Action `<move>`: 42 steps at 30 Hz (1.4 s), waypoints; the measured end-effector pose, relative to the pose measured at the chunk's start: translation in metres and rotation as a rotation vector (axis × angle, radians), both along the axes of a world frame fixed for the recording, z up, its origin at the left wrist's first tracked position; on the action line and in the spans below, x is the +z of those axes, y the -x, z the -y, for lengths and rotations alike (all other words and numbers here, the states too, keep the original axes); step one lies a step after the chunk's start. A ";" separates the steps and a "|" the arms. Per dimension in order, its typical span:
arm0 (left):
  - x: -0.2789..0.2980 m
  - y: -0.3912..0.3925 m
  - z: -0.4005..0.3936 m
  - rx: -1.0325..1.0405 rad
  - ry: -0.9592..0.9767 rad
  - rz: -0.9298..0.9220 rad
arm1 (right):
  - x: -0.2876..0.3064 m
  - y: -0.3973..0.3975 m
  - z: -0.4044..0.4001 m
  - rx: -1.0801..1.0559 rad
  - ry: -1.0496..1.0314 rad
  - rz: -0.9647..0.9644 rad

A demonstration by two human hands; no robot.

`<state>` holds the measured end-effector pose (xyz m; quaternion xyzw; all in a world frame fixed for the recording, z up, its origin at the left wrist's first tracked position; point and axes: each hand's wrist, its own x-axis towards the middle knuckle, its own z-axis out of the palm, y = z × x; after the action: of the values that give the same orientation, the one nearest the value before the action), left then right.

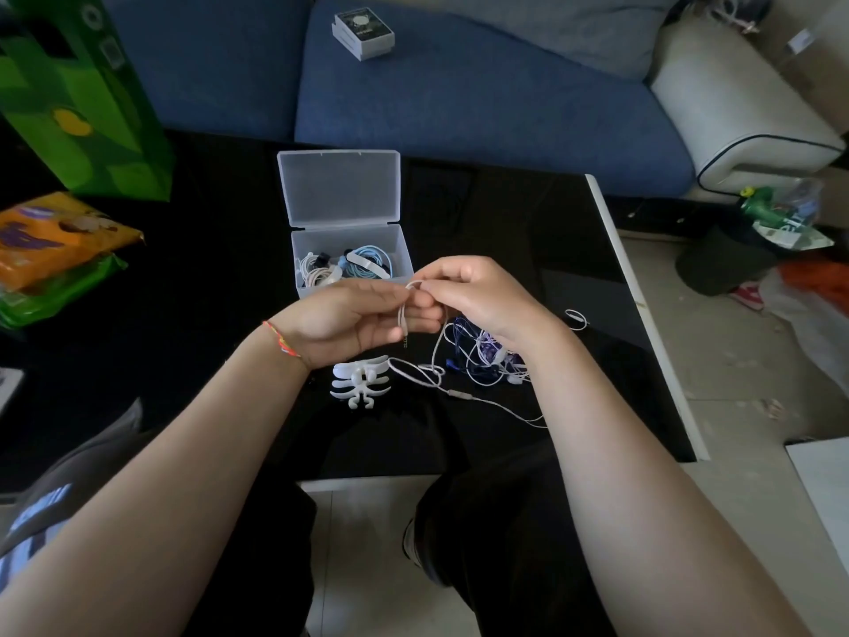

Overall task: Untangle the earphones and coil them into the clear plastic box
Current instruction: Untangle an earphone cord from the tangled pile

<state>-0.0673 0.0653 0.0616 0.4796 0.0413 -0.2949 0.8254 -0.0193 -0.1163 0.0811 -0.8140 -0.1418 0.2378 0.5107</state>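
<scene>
Black table [229, 314], both hands [349, 314] pinching white earphone cable [416, 370]

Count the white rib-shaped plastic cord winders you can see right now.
2. One white rib-shaped plastic cord winder lies on the black table below the left hand; a second holds the blue coil in the clear plastic box. Others may be hidden there.

One head-worn view; looks forward and down, close over the table [528, 223].
</scene>
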 end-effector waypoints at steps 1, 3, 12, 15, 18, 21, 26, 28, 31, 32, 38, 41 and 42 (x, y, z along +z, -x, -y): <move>0.000 0.000 -0.001 0.011 0.006 -0.005 | -0.001 -0.001 0.000 -0.005 -0.022 0.005; 0.002 0.000 -0.001 0.017 -0.006 0.005 | -0.001 -0.002 0.001 -0.023 -0.056 0.007; 0.013 0.004 0.007 0.052 0.090 0.003 | 0.002 -0.002 -0.003 -0.108 -0.265 -0.126; 0.018 0.002 0.009 0.154 0.208 0.015 | 0.001 -0.001 -0.005 -0.101 -0.242 -0.158; 0.013 -0.002 0.004 0.295 0.238 0.036 | -0.003 0.006 -0.007 0.056 -0.026 -0.132; 0.004 -0.003 0.002 0.356 0.159 0.052 | -0.002 0.009 -0.009 0.148 0.113 -0.140; -0.002 -0.004 0.003 0.379 0.128 0.079 | 0.000 0.008 -0.008 0.200 0.276 -0.206; -0.003 -0.004 0.003 0.394 0.113 0.089 | 0.001 0.010 -0.008 0.228 0.308 -0.240; -0.007 -0.006 0.003 0.426 0.039 0.109 | 0.002 0.009 -0.008 0.237 0.325 -0.269; -0.008 -0.006 0.002 0.431 0.000 0.117 | 0.002 0.008 -0.007 0.237 0.334 -0.263; -0.019 -0.005 0.009 0.399 -0.216 0.151 | 0.004 0.006 -0.006 0.274 0.388 -0.104; -0.018 -0.006 0.010 0.411 -0.192 0.159 | 0.004 0.007 -0.006 0.258 0.385 -0.132; -0.017 -0.007 0.008 0.415 -0.159 0.148 | 0.003 0.007 -0.007 0.260 0.395 -0.141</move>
<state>-0.0605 0.0573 0.0449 0.5449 0.1014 -0.0789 0.8286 -0.0262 -0.1097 0.0845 -0.8544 -0.1599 0.3808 0.3154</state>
